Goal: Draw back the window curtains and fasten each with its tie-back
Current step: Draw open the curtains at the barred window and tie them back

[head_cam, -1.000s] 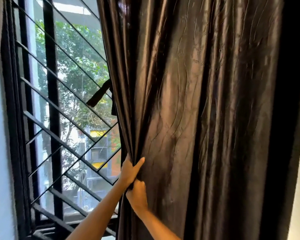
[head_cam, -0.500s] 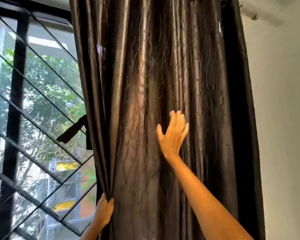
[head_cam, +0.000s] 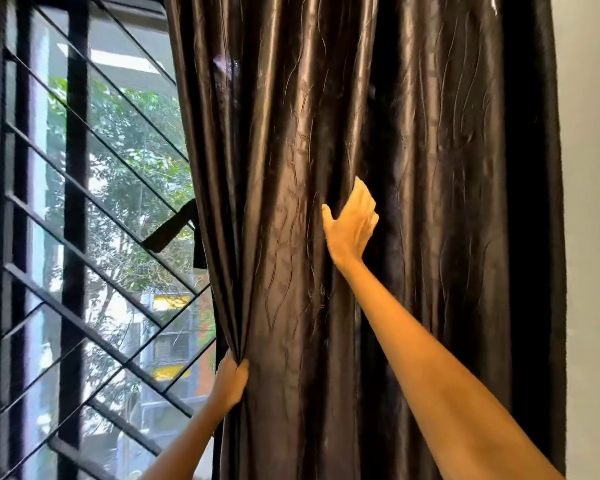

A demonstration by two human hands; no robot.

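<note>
This looks like a room in a home, likely on an upper floor in a town. A long, dark, glossy curtain with a wavy pattern fills the middle and right of the frame, hanging beside a plain pale wall at the far right. On the left, a window with a black frame carries a metal grille of slanting bars. Through the glass show green trees and a building with yellow panels.
</note>
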